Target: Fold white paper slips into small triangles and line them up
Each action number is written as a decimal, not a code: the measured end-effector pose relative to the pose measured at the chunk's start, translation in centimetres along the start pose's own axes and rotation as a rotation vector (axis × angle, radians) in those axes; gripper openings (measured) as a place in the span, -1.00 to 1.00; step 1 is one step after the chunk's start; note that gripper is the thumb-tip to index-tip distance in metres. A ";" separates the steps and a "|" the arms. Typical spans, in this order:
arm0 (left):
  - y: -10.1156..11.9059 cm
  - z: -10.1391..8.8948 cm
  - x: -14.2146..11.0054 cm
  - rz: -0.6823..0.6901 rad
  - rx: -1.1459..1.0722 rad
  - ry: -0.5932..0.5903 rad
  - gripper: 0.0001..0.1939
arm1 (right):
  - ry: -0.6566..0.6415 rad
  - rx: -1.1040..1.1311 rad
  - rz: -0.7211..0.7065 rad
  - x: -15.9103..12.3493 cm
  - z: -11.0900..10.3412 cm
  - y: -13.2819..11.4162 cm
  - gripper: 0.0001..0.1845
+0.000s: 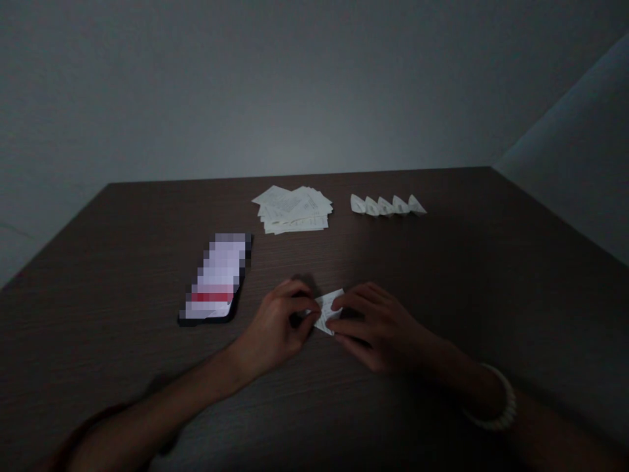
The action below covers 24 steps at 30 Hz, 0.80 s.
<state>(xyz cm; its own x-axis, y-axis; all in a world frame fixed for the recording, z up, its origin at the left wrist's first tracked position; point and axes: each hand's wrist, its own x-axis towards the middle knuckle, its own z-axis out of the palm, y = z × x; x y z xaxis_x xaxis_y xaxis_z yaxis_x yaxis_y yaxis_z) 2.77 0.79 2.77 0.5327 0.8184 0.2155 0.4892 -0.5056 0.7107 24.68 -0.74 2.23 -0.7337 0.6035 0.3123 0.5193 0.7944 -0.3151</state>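
Note:
My left hand (278, 324) and my right hand (376, 324) meet over a small folded piece of white paper (328, 309) on the dark wooden table (122, 262). Both hands pinch the paper, the left from its left side and the right from its right side, fingers curled. A white beaded bracelet (496, 403) is on my right wrist. Further back lies a loose stack of white paper slips (293, 208). To its right stands a row of several small folded paper shapes (388, 205).
A phone (216, 278) with a lit screen lies flat to the left of my hands. A plain grey wall rises behind the table's far edge. The room is dim.

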 end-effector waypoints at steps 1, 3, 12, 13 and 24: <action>0.0 0.0 0.0 0.002 -0.002 0.002 -0.85 | -0.024 -0.010 -0.039 0.0 0.0 0.1 -0.80; 0.0 0.0 0.0 0.000 -0.004 0.001 -0.85 | -0.056 -0.026 -0.080 -0.1 0.0 0.3 -0.79; -0.1 0.0 0.1 0.007 0.003 -0.006 -0.85 | -0.058 -0.001 -0.048 -0.2 0.1 0.4 -0.78; -0.1 -0.1 0.1 0.009 0.006 -0.007 -0.85 | -0.062 -0.011 -0.059 -0.2 0.0 0.4 -0.77; -0.1 0.0 0.0 0.037 0.029 0.006 -0.87 | -0.127 -0.068 -0.191 0.0 -0.5 0.3 -0.63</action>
<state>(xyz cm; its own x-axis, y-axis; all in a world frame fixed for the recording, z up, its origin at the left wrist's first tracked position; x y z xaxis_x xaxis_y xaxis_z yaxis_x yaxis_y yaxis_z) 2.72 0.88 2.67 0.5470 0.8003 0.2456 0.4891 -0.5437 0.6820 25.09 -0.47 2.57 -0.8684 0.4315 0.2442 0.3906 0.8988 -0.1989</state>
